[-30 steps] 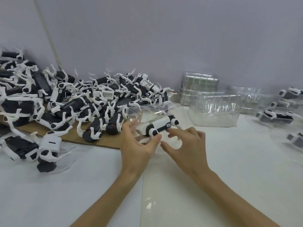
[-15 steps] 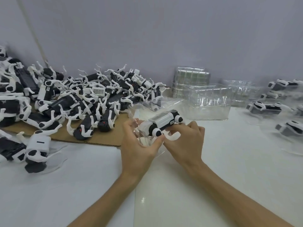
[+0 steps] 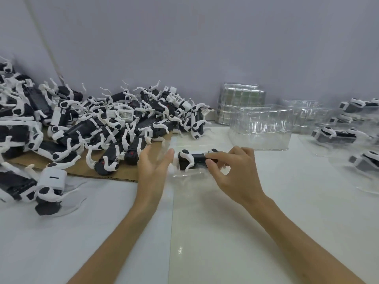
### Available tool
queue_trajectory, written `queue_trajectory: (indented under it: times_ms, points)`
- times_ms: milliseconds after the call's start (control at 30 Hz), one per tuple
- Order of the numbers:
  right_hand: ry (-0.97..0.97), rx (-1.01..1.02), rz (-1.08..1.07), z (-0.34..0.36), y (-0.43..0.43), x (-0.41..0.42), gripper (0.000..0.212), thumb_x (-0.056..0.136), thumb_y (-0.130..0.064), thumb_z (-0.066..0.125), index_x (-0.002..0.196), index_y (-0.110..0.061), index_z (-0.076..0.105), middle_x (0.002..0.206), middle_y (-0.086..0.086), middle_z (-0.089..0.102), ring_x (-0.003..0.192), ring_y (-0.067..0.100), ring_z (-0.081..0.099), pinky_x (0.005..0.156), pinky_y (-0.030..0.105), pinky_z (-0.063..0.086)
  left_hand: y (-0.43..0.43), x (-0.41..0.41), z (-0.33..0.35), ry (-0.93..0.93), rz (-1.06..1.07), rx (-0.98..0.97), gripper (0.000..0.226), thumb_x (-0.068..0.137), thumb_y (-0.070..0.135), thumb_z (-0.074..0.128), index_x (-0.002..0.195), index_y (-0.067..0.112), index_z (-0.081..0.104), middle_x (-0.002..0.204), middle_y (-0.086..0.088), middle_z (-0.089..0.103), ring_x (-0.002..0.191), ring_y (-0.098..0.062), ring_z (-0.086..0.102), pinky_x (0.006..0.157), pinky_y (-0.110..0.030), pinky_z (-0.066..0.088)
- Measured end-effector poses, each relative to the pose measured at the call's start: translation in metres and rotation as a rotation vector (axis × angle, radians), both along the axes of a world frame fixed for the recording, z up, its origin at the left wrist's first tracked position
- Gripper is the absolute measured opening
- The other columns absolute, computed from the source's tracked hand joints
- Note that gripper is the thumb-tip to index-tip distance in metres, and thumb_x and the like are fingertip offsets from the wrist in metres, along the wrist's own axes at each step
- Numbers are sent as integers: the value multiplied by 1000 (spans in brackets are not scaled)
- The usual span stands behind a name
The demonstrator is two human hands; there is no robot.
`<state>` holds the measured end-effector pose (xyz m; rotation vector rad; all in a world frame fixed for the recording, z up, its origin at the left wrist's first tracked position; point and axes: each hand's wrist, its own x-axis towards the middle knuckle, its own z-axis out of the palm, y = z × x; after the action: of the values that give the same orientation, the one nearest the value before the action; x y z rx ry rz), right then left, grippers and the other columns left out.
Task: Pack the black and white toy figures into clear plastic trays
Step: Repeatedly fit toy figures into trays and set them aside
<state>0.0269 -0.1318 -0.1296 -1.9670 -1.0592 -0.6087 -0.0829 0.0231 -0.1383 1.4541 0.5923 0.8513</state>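
Note:
A black and white toy figure (image 3: 191, 159) lies with its black side up in a clear plastic tray (image 3: 185, 175) on the white table. My right hand (image 3: 231, 173) pinches the figure's right end between thumb and fingers. My left hand (image 3: 152, 171) sits at the tray's left side, fingers straight and thumb extended toward the figure; the clear plastic there is hard to make out. A large pile of figures (image 3: 106, 124) lies on brown cardboard (image 3: 82, 171) to the left.
A stack of empty clear trays (image 3: 260, 130) stands behind the hands, more trays (image 3: 240, 99) at the wall. Packed figures in trays (image 3: 336, 136) lie at the right. One figure in a tray (image 3: 49, 191) lies at the near left.
The figure has been turned from white side up to black side up and lowered into the tray. My left hand has let go and opened; my right hand still holds the figure.

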Motion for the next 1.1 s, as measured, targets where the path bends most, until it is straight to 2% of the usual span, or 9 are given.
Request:
queue_trajectory:
  times_ms: [133, 233, 300, 367, 500, 633, 800, 1000, 1100]
  points:
    - [-33, -145, -31, 3, -2, 3, 19, 87, -27, 70, 68, -24, 72, 64, -14, 64, 71, 12, 51, 96, 39, 36, 2, 2, -5, 118, -85, 126, 43, 93, 31, 66, 133, 26, 50, 131, 19, 52, 121, -2, 45, 92, -10, 33]
    - [-114, -208, 33, 9, -4, -3, 22, 91, -33, 63, 109, -27, 74, 110, -10, 71, 100, 15, 62, 98, 40, 38, -5, 4, -8, 142, -164, 187, 44, 95, 26, 64, 137, 25, 51, 129, 20, 56, 121, -4, 52, 89, -8, 39]
    - [-122, -436, 160, 9, 0, -10, 45, 96, -48, 50, 139, -35, 54, 146, -10, 52, 129, 10, 47, 103, 36, 34, -6, 5, -8, 166, -202, 189, 47, 100, 26, 56, 145, 23, 44, 141, 13, 50, 126, -3, 48, 100, -19, 38]
    - [-118, -594, 202, 6, 5, -17, 56, 96, -58, 43, 149, -40, 37, 153, -16, 40, 142, 6, 29, 104, 36, 32, -5, 7, -9, 163, -248, 130, 45, 105, 23, 45, 149, 21, 39, 151, 8, 43, 135, -4, 41, 115, -31, 33]
    - [-9, -594, 75, 7, -1, -2, 59, 92, -58, 49, 147, -42, 39, 150, -20, 44, 147, 5, 23, 115, 38, 18, 0, 8, -14, 181, -211, 62, 42, 107, 29, 37, 148, 25, 39, 148, 8, 43, 137, -16, 45, 119, -42, 30]
    - [168, -427, -258, 15, -18, 25, 54, 86, -70, 40, 120, -34, 60, 117, -11, 67, 127, 12, 49, 120, 42, 8, 0, 10, -19, 230, -228, 111, 26, 106, 31, 39, 128, 39, 50, 133, 12, 52, 125, -16, 56, 115, -40, 36]
    - [280, -297, -518, 18, -46, 59, 23, 88, -36, 60, 108, -26, 63, 100, -4, 68, 109, 24, 56, 103, 43, 28, 1, 11, -22, 279, -249, 180, 26, 105, 31, 42, 128, 39, 51, 143, 6, 48, 134, -18, 47, 118, -43, 31]
    - [401, -206, -754, 20, -87, 91, 30, 88, -16, 54, 115, -22, 65, 106, 1, 70, 112, 27, 58, 118, 47, 7, 1, 11, -22, 299, -242, 230, 26, 105, 30, 42, 129, 35, 52, 144, 2, 49, 128, -18, 51, 109, -36, 36]
    - [385, -166, -835, 22, -100, 97, 38, 83, -6, 54, 115, -21, 68, 107, 6, 68, 114, 29, 56, 117, 45, 11, 0, 11, -21, 297, -240, 273, 27, 105, 28, 42, 130, 32, 53, 144, 6, 47, 119, -8, 48, 97, -26, 31]
